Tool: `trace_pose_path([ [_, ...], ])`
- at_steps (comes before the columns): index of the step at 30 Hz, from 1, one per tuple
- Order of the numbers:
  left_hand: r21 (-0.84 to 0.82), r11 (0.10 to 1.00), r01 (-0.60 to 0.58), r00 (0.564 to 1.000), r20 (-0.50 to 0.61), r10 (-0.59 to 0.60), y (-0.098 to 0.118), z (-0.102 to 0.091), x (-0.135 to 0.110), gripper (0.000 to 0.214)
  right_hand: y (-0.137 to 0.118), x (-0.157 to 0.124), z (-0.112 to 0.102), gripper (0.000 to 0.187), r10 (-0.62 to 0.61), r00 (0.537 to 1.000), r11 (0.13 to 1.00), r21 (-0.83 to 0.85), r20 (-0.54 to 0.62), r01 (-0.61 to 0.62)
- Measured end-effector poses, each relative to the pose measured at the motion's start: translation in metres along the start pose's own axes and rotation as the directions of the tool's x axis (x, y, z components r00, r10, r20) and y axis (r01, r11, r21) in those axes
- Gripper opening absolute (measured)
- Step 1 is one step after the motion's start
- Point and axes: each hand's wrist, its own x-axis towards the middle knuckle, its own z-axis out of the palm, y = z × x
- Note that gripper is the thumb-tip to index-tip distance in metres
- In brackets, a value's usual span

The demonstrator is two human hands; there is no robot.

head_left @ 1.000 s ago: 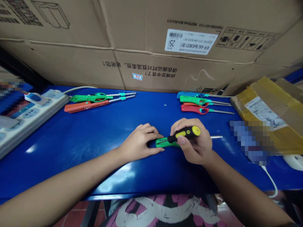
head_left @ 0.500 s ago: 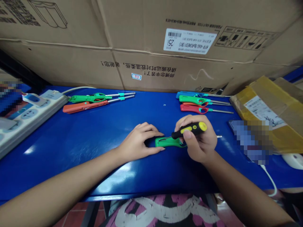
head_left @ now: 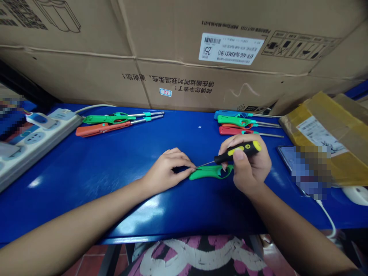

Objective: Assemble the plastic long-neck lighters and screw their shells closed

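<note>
Boxes (head_left: 86, 73) fill the top, power strip (head_left: 31, 143) far left, lighter pair (head_left: 115, 123) upper left, lighter stack (head_left: 238, 124) upper right, parcel (head_left: 336, 134) and mouse (head_left: 356, 194) right.

Head cam, looks fwd/down, close over blue table (head_left: 86, 172).

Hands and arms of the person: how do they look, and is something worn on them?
The left hand and right hand are bare: no gloves, no ring shows. The left forearm and right forearm are bare too, with no sleeve, watch or band. The visible nails look short and unpainted. Below them shows a garment patterned pink, black and white.
</note>
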Motion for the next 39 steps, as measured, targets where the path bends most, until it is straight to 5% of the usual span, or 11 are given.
trace_pose_path([
  [5,-0.015,0.999,0.051,0.999,-0.017,-0.052,0.002,-0.001,0.002,0.011,0.0,0.002,-0.001,0.005,0.038,0.999,0.998,0.053,-0.039,-0.036],
  [12,0.137,0.986,0.094,0.983,0.145,-0.114,0.005,-0.002,0.0,0.035,0.003,0.002,-0.002,0.005,0.004,0.997,0.999,0.039,-0.076,-0.001],
  [18,0.143,0.986,0.082,0.985,0.137,-0.102,-0.006,-0.005,0.005,0.03,0.001,0.005,-0.002,0.006,0.022,0.988,0.999,0.027,-0.155,-0.018],
  [25,0.257,0.966,-0.002,0.953,0.295,-0.076,-0.019,-0.013,0.013,0.022,0.002,0.007,-0.001,0.006,0.002,0.988,0.999,0.034,-0.154,0.004],
  [39,0.146,0.988,0.048,0.986,0.15,-0.07,-0.017,-0.015,0.011,0.016,0.002,0.005,0.002,0.007,0.041,0.99,0.999,-0.009,-0.132,-0.042],
])
